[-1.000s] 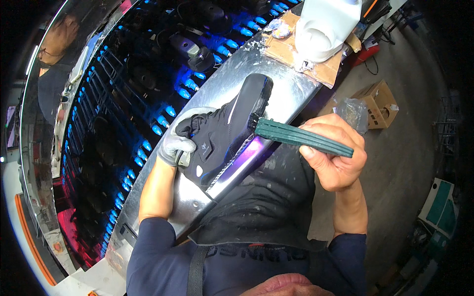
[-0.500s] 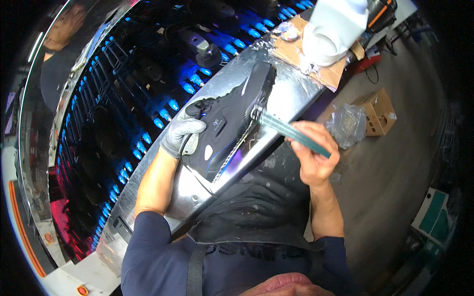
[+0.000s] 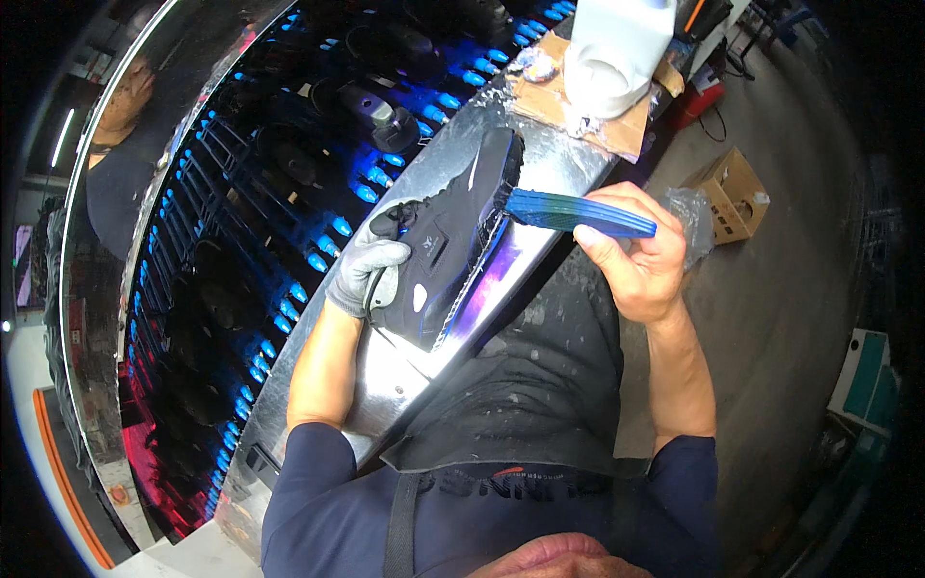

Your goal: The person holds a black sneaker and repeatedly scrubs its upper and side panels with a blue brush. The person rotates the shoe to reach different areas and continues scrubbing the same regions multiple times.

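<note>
Two hands are at work over one dark shoe (image 3: pixel 453 246), which lies tilted on its side on the shiny metal bench (image 3: pixel 385 385) in front of me, toe pointing away toward the upper right and heel toward my body. From where I watch, my left hand (image 3: pixel 364 272), in a grey glove, is wrapped around the shoe's collar and heel end, fingers curled closed on the upper so the shoe is pinned against the bench. My right hand (image 3: pixel 631 260) is bare and sits to the right of the shoe, apart from it; its fingers and thumb are closed tight around the handle of a flat blue-green brush (image 3: pixel 578 214). That brush reaches leftward from my fist and its far end meets the shoe's sole edge near the toe. Purple and white light glints off the bench just under the sole. Beyond the bench, a dark rack lit with rows of blue lamps (image 3: pixel 318 260) holds more dark shapes. At the far end of the bench a white plastic jug (image 3: pixel 617 53) stands on a piece of cardboard (image 3: pixel 578 111). On the grey floor to my right sits a small open cardboard box (image 3: pixel 727 193), with a crumpled clear bag (image 3: pixel 692 217) just beside it.
</note>
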Available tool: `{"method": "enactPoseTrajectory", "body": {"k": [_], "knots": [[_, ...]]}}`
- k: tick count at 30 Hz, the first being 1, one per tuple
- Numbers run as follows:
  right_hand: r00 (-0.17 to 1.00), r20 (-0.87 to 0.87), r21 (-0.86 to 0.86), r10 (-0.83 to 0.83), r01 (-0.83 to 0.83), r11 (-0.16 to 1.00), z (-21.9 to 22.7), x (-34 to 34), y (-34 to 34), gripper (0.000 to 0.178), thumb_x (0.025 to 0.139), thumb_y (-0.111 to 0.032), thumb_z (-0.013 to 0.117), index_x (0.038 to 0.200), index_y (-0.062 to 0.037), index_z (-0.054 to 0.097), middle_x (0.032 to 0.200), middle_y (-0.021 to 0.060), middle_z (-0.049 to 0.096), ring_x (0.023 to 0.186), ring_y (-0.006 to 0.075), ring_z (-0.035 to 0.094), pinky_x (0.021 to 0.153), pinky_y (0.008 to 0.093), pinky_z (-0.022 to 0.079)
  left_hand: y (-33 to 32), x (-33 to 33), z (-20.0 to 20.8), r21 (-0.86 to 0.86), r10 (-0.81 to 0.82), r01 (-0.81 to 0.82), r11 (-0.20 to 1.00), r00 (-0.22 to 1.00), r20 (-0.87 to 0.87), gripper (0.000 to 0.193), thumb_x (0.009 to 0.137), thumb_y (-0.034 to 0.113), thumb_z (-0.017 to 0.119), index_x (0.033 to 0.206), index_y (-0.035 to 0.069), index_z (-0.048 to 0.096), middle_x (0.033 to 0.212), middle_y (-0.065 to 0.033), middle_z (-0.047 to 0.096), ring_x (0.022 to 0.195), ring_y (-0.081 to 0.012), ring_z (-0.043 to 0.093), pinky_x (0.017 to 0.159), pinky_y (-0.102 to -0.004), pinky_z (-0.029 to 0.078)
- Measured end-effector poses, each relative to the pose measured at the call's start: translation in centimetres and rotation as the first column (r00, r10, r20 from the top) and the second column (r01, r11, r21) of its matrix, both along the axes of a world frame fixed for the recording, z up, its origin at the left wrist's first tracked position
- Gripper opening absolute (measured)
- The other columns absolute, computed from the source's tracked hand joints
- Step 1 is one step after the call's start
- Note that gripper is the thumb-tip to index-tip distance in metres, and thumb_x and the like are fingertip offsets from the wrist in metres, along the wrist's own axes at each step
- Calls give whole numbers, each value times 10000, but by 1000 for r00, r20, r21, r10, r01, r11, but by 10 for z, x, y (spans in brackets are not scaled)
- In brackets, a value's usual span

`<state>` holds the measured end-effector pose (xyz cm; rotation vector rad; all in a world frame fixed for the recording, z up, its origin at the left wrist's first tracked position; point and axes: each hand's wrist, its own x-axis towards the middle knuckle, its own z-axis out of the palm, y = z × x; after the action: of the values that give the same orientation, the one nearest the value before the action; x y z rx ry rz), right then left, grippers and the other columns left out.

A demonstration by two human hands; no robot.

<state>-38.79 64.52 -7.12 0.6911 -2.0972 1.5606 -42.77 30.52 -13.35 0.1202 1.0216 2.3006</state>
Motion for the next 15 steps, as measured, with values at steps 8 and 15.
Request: {"method": "enactPoseTrajectory", "body": {"k": [8,15], "knots": [[996,-89,109,15,-5,994,6,7,-5,183,875,-5,780,1047,37,734,968,173,740,822,286,736,734,349,580,1,-1,0,-11,-2,2,1000,1000,-25,692,823,-19,713,1479,-71,498,1427,-253,619,1281,-342,662,1148,-473,508],[992,-117,190,44,-21,982,9,14,-7,254,805,12,813,1048,25,739,961,179,739,818,337,749,731,384,606,5,-3,0,-77,33,-37,996,998,-46,708,814,25,730,1475,-71,494,1421,-256,622,1265,-342,671,1132,-469,522]]}}
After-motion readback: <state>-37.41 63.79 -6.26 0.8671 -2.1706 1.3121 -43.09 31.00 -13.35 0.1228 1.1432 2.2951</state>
